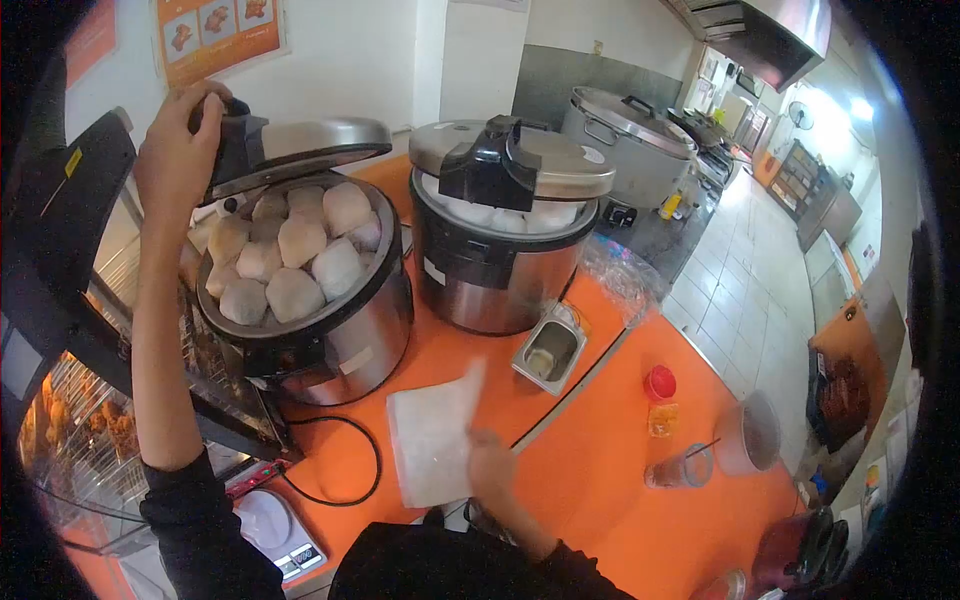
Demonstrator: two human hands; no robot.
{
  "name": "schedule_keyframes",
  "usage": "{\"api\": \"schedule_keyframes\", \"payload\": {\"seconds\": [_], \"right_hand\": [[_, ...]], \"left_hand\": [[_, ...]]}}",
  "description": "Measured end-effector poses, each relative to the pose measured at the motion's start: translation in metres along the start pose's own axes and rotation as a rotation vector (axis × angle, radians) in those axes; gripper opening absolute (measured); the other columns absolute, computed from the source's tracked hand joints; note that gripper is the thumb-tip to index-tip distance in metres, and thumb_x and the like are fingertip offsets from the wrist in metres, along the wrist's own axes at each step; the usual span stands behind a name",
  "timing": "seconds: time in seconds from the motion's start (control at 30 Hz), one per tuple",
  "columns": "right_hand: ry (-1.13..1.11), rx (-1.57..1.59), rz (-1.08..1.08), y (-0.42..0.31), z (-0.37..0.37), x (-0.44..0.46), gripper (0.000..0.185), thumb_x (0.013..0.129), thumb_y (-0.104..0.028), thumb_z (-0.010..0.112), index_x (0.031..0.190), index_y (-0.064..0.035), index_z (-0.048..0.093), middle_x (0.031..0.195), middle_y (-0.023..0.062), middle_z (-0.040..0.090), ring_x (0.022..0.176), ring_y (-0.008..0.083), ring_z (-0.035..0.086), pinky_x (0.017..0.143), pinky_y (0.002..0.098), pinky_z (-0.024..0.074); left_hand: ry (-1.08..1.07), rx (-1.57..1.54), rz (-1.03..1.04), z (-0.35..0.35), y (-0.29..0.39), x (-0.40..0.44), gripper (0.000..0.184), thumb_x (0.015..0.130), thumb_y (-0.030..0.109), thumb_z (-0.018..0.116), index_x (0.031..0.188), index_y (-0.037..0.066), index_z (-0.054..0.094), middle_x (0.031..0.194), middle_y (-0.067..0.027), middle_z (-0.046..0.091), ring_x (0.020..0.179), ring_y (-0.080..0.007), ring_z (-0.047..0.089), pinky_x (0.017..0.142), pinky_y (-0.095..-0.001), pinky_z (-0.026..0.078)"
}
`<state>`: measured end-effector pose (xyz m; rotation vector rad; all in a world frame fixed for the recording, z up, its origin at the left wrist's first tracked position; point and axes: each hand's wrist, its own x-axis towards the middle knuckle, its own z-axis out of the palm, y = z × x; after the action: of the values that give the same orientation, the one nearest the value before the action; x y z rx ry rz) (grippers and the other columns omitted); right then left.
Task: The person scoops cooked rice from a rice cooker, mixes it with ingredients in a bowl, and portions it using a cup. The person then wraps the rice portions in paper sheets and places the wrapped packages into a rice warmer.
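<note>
My left hand [182, 150] is closed around the black handle end of the lid [325, 138] on the left steel cooker [360, 340], keeping it tilted up. Rounded bundles in whitish wrapping [295, 240] fill this cooker to the rim. Lower down, my right hand [490, 465] is at the right edge of some flat white paper sheets [425, 445] on the orange counter. Motion smears its fingers, so their hold is unclear. A pale blurred strip rises just above that hand; it may be a lifted paper edge.
A second cooker [500, 285], its lid ajar over pale bundles, stands to the right. Nearby sit a small steel container [550, 350], a glass [685, 467], a red cup [660, 382] and a metal pot [750, 435]. A digital scale [275, 530] and black cable [375, 455] lie at left.
</note>
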<state>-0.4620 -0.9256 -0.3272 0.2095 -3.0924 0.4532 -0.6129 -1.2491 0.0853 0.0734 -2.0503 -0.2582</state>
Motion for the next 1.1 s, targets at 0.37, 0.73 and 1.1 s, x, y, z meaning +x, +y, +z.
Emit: {"api": "schedule_keyframes", "payload": {"seconds": [0.37,0.73,1.1], "right_hand": [[-0.391,-0.047,-0.248,-0.054,0.038,0.023,0.057,0.084,-0.034,0.056,0.121,0.0081,0.045,0.114,0.0241,0.055,0.101,0.0377,0.057,0.081,0.0457,0.0492],[-0.518,1.216,0.275,0.025,0.07,0.036,0.063,0.078,-0.021,0.074,0.128,0.0036,0.044,0.116,0.0111,0.059,0.101,0.0209,0.059,0.083,0.0341,0.0497],[-0.758,0.981,0.063,0.045,0.024,-0.029,0.055,0.085,-0.018,0.062,0.135,-0.0053,0.041,0.126,0.0109,0.054,0.116,0.024,0.05,0.093,0.0398,0.0435]], "left_hand": [[-0.001,0.024,0.0,0.002,-0.005,0.006,0.034,0.089,0.039,0.042,0.103,0.018,0.064,0.106,-0.0077,0.063,0.097,-0.0299,0.061,0.081,-0.0389,0.047],[0.072,-0.012,0.038,-0.001,-0.001,0.001,0.03,0.088,0.038,0.043,0.098,0.018,0.064,0.1,-0.0071,0.062,0.091,-0.0313,0.061,0.076,-0.0406,0.048],[0.041,0.05,0.0,0.0,-0.004,0.005,0.035,0.088,0.04,0.045,0.108,0.019,0.064,0.108,-0.01,0.062,0.097,-0.034,0.061,0.082,-0.0421,0.047]]}}
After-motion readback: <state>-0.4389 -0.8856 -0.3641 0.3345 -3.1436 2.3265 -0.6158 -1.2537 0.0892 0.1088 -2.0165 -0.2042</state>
